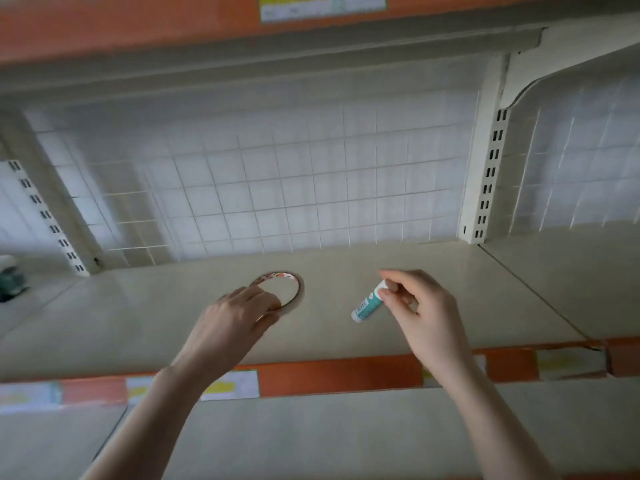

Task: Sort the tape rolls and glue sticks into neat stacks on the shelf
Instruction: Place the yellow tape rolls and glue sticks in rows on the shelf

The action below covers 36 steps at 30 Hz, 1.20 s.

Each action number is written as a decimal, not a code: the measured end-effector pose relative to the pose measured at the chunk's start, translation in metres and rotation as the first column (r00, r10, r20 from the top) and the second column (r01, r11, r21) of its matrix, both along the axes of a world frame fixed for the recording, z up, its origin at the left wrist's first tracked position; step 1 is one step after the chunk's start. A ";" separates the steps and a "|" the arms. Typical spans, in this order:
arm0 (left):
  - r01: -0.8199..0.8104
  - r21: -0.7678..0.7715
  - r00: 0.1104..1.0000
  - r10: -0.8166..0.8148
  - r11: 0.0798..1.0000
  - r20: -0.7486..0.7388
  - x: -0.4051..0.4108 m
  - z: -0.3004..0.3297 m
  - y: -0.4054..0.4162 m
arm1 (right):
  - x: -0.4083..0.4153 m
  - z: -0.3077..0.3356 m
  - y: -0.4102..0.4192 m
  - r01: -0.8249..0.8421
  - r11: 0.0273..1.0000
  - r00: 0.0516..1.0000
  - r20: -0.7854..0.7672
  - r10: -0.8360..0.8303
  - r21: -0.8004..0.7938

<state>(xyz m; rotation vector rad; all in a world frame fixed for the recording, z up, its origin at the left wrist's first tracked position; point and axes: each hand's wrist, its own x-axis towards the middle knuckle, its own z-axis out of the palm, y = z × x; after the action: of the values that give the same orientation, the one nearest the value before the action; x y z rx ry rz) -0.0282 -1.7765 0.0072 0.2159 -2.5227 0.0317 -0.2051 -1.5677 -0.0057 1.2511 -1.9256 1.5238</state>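
Glue stick (364,304) teal w/ white cap, pinched by R hand (412,303)

Shelf (346,271): cream-beige surface. Front edge strip (339,374): orange, carrying white price labels (230,385) with yellow blocks. Upper shelf strip (138,19): same orange, one yellow-and-white label (322,6). Back panel (277,188): white, crossed by pale wire grid in squares. Slotted upright (488,181): cream, paired dark slots in rows. Tape roll (294,289): beige outside, reddish-orange printed pattern on inner ring. Glue stick (365,304): teal body with white markings, white ends. Dark green blurred object (12,284) at far left.
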 end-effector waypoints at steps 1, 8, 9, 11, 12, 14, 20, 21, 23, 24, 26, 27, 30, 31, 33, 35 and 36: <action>-0.023 0.000 0.999 0.023 1.000 -0.024 0.016 0.002 -0.009 | 0.011 0.005 -0.014 -0.027 1.000 1.000 -0.005 0.027 -0.016; -0.213 -0.002 0.969 0.211 0.977 -0.127 0.144 0.017 -0.075 | 0.103 0.026 -0.130 -0.243 0.970 0.970 -0.020 0.242 -0.017; -0.235 -0.006 0.963 0.232 0.972 -0.138 0.165 0.018 -0.085 | 0.120 0.028 -0.148 -0.259 0.966 0.965 -0.032 0.259 -0.014; -0.270 -0.004 0.952 0.267 0.963 -0.150 0.208 0.020 -0.108 | 0.155 0.031 -0.184 -0.275 0.961 0.960 -0.062 0.275 -0.001; -0.289 0.000 0.946 0.285 0.957 -0.154 0.229 0.021 -0.120 | 0.173 0.032 -0.202 -0.279 0.960 0.957 -0.079 0.279 0.008; -0.326 0.002 0.932 0.322 0.945 -0.165 0.271 0.023 -0.143 | 0.208 0.033 -0.238 -0.278 0.960 0.953 -0.116 0.281 0.034; -0.425 -0.042 0.892 0.411 0.904 -0.189 0.386 0.030 -0.215 | 0.298 0.043 -0.336 -0.291 0.949 0.941 -0.141 0.307 0.120; -0.440 -0.042 0.885 0.425 0.897 -0.192 0.402 0.030 -0.226 | 0.309 0.046 -0.350 -0.298 0.946 0.939 -0.138 0.314 0.126; -0.465 -0.035 0.872 0.451 0.885 -0.190 0.429 0.031 -0.246 | 0.326 0.051 -0.376 -0.309 0.939 0.936 -0.128 0.328 0.148; -0.474 -0.032 0.867 0.461 0.880 -0.189 0.440 0.031 -0.256 | 0.334 0.054 -0.389 -0.314 0.936 0.935 -0.118 0.334 0.161; -0.494 -0.037 0.857 0.480 0.869 -0.187 0.456 0.033 -0.273 | 0.347 0.059 -0.413 -0.334 0.926 0.928 -0.110 0.356 0.176; -0.503 -0.039 0.852 0.488 0.863 -0.192 0.462 0.034 -0.282 | 0.352 0.062 -0.425 -0.345 0.922 0.923 -0.112 0.367 0.177; -0.528 -0.021 0.834 0.513 0.849 -0.205 0.470 0.033 -0.305 | 0.361 0.068 -0.459 -0.363 0.910 0.914 -0.111 0.389 0.199; -0.528 -0.014 0.832 0.515 0.849 -0.206 0.470 0.032 -0.313 | 0.362 0.070 -0.471 -0.366 0.907 0.913 -0.109 0.393 0.208; -0.526 -0.008 0.834 0.514 0.850 -0.201 0.470 0.029 -0.332 | 0.363 0.072 -0.496 -0.354 0.907 0.917 -0.104 0.385 0.229; -0.526 0.001 0.834 0.516 0.850 -0.194 0.468 0.025 -0.352 | 0.362 0.072 -0.521 -0.339 0.909 0.922 -0.105 0.372 0.243; -0.528 0.003 0.833 0.519 0.849 -0.194 0.466 0.023 -0.363 | 0.360 0.072 -0.534 -0.334 0.911 0.923 -0.110 0.368 0.243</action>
<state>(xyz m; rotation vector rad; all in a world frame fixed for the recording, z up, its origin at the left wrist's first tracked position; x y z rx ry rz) 0.4379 -2.1394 0.0304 0.8482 -2.1976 0.2814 0.1554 -2.1018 0.0659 1.8431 -1.8797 1.3450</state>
